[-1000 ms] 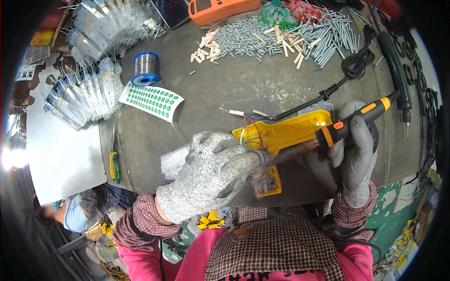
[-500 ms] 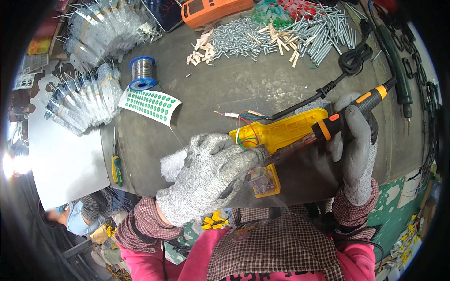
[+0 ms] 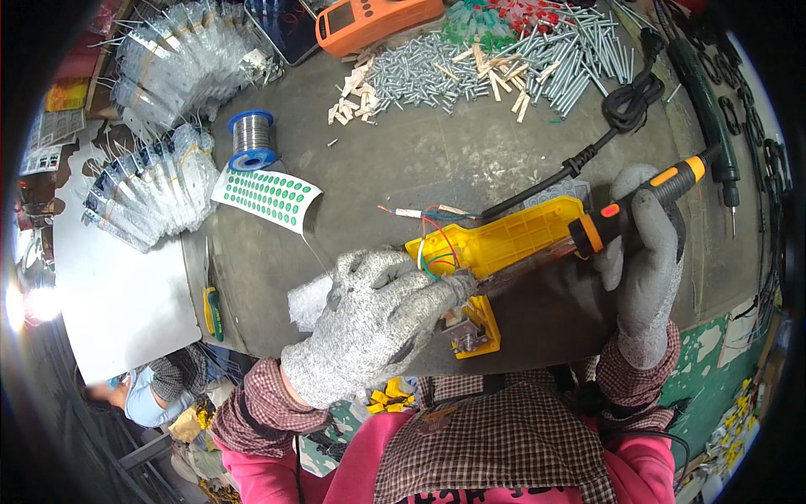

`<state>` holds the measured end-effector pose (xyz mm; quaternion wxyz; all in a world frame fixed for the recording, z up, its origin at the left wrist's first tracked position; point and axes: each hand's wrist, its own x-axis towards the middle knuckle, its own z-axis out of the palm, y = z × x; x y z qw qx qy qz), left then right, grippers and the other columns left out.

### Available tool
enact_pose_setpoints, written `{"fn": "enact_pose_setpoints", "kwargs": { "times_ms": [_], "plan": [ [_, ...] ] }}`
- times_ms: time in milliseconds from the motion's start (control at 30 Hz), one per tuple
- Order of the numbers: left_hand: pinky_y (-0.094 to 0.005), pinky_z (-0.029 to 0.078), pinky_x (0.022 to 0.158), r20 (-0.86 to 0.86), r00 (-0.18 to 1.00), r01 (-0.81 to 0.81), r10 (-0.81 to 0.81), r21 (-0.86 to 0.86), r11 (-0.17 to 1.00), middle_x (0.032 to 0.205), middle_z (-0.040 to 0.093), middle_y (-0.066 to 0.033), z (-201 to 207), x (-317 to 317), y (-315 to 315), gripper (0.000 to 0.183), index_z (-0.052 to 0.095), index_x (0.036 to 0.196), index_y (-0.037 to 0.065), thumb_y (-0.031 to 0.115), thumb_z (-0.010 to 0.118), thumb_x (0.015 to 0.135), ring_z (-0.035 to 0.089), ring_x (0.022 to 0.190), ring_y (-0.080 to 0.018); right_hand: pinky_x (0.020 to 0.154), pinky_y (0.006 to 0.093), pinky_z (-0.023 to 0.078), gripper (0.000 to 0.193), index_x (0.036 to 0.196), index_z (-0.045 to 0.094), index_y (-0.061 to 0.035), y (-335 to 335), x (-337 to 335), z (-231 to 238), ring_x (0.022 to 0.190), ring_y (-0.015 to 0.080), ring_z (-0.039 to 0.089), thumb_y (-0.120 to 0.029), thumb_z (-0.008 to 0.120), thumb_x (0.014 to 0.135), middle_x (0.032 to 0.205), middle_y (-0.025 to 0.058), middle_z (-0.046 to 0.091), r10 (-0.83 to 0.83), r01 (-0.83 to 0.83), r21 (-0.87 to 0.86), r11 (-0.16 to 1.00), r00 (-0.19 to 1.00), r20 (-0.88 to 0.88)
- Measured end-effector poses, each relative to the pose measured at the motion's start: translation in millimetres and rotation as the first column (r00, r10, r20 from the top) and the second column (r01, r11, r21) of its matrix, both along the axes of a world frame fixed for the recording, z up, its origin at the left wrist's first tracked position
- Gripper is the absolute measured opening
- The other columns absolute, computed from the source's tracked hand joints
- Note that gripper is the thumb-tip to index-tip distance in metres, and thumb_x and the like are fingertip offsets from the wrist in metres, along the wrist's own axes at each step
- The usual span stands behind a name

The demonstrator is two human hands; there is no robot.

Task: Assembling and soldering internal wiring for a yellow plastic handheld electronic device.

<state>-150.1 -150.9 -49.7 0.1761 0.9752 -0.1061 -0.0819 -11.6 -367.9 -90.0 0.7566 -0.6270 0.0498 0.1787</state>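
Gripping tool (right hand), yellow shell alongside

Remotely I am logging: orange meter at twelve o'clock; screws at one; cylindrical tool at two; plastic-wrapped bundles at ten.

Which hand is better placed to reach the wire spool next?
Left, most likely: the left hand is nearer the wire spool, while the right hand is farther off and gripping the black-and-orange tool. Whether the left also holds something by the yellow casing is unclear.
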Motion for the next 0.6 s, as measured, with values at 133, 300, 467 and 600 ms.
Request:
{"fn": "enact_pose_setpoints", "kwargs": {
  "times_ms": [133,300,467,600],
  "plan": [
    [-0.0421,0.044,0.079,0.109,0.993,0.036,-0.040,0.038,0.999,0.087,0.064,-0.0018,-2.9,0.7,1.0,0.042,0.068,0.124,0.018,0.021,0.061,0.082,0.059,0.092,-0.0232,0.037,0.0175,0.024,0.029,0.102,0.051,-0.0047,-9.5,1.5,1.9,0.039,0.0024,0.036,-0.032,0.041,0.104,0.056,-0.0037,0.045,0.039,-0.038,-0.024,0.999,0.998,0.056],
    [-0.0395,0.041,0.065,0.204,0.978,0.042,-0.040,-0.006,0.999,0.070,0.060,-0.0010,-5.7,4.7,0.0,0.048,0.073,0.110,0.014,0.011,0.077,0.062,0.059,0.066,-0.0238,0.039,0.0181,0.029,0.029,0.101,0.053,-0.0025,-10.4,0.9,5.5,0.040,0.0038,0.040,-0.031,0.046,0.101,0.059,-0.0007,0.051,0.070,-0.069,0.031,0.997,0.998,-0.010],
    [-0.0391,0.041,0.064,0.223,0.974,0.042,-0.039,-0.006,0.999,0.070,0.059,-0.0006,-6.2,5.0,0.1,0.047,0.073,0.109,0.015,0.011,0.077,0.062,0.060,0.067,-0.0232,0.041,0.0194,0.033,0.031,0.101,0.055,0.0000,-17.5,2.1,0.1,0.044,0.0058,0.046,-0.031,0.050,0.098,0.059,0.0021,0.055,0.139,-0.143,0.069,0.987,0.988,0.060],
    [-0.0393,0.042,0.066,0.210,0.977,0.037,-0.020,-0.077,0.996,0.070,0.059,-0.0008,-7.6,4.1,0.9,0.047,0.073,0.110,0.014,0.013,0.077,0.062,0.059,0.067,-0.0228,0.041,0.0193,0.033,0.032,0.102,0.053,0.0010,-17.3,-0.9,-2.3,0.044,0.0072,0.047,-0.031,0.050,0.098,0.060,0.0035,0.057,0.145,-0.153,0.096,0.984,0.986,0.086]
  ]
}}
